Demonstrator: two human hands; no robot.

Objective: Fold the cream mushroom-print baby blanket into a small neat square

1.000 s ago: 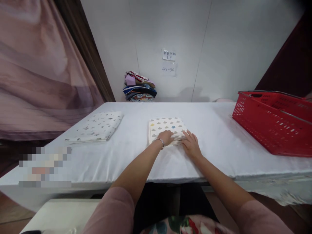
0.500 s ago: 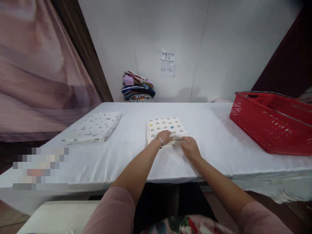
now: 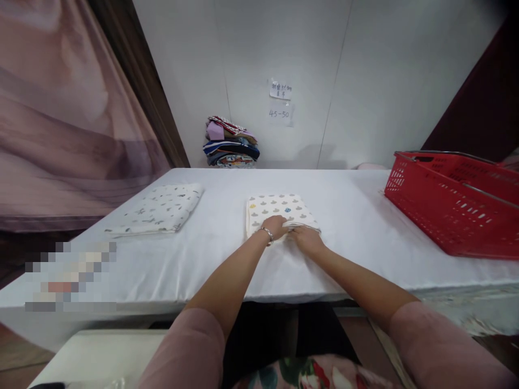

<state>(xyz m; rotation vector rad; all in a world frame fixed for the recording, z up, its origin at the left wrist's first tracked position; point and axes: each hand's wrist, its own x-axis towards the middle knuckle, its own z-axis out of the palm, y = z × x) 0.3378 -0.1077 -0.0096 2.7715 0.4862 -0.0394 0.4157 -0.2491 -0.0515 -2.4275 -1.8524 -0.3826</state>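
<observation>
A folded white cloth [image 3: 275, 207] printed with small grey shapes, plus a yellow one and a blue one, lies on the white-covered table [image 3: 227, 259] in front of me. At its near edge my left hand [image 3: 274, 227], with a bracelet on the wrist, grips the layers with closed fingers. Close beside it on the right, my right hand [image 3: 307, 239] has its fingers curled into the near edge, lifting the top layers a little. The fingertips of both hands are partly hidden by the fabric.
Another folded white cloth [image 3: 162, 209] with a leaf-like print lies to the left. A red plastic basket [image 3: 454, 205] stands on the right. A pile of folded fabrics [image 3: 231, 143] sits at the back against the wall. A white seat [image 3: 101, 356] is at lower left.
My right hand has moved left along the cloth's near edge, closer to my left hand. The cloth's right corner now lies out past it. My left hand has barely moved.
</observation>
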